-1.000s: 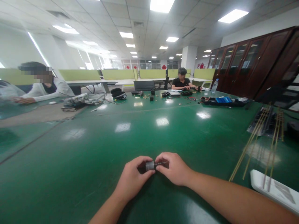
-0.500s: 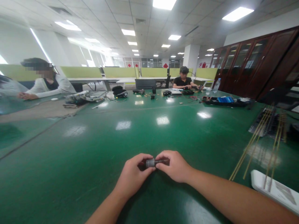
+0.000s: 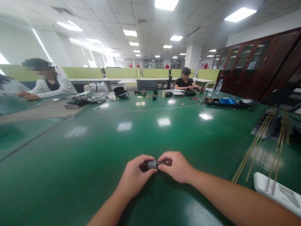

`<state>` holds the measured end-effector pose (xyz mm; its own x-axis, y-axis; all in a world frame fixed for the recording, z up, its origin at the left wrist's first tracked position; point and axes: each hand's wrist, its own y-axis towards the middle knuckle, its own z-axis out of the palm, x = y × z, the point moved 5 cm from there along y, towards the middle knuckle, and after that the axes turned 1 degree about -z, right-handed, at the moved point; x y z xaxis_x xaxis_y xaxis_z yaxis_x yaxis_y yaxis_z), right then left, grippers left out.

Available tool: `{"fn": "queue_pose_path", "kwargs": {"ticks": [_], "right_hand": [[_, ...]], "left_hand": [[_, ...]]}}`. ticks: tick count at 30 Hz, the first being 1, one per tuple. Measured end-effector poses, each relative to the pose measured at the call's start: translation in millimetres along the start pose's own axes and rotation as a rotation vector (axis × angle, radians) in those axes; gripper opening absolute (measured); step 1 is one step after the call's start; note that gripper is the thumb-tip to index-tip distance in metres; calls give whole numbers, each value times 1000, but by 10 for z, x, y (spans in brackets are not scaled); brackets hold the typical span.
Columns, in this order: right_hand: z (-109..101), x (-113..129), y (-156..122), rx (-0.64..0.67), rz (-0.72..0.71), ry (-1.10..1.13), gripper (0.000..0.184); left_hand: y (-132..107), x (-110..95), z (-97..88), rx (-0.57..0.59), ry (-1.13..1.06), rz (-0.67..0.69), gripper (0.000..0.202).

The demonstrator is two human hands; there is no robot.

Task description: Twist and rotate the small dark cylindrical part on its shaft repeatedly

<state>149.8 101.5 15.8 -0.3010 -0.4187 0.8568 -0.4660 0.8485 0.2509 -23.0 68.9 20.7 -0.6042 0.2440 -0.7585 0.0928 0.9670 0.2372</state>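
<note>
Just above the green table (image 3: 101, 147), or resting on it, a small dark cylinder with a grey band (image 3: 152, 164) lies sideways between my hands; its exact kind is too small to make out. The thumb and fingers of my left hand (image 3: 133, 177) close round its left, grey-banded part. My right hand (image 3: 177, 166) pinches the thinner, dark, ridged end on the right. Both sets of fingertips nearly meet at the middle of the piece. My fingers partly cover both of its ends.
Thin brass-coloured rods (image 3: 256, 142) reach across the right side, over a white tray-like thing (image 3: 265, 185). Along the far edge are a black case (image 3: 121, 92), electronic parts (image 3: 86, 98), a water bottle (image 3: 218, 86) and a black tray (image 3: 225, 103). Two people sit across the table.
Hardly anything differs. Both hands keep the same hold on the small cylinder, and the whole view has shifted by a few pixels.
</note>
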Motion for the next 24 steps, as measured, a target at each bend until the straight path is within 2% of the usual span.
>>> {"fn": "queue_pose_path", "kwargs": {"ticks": [24], "right_hand": [[36,-25,-9,21,3,38,9]], "left_hand": [[2,-59,-6,-1,-3,5,22]]}}
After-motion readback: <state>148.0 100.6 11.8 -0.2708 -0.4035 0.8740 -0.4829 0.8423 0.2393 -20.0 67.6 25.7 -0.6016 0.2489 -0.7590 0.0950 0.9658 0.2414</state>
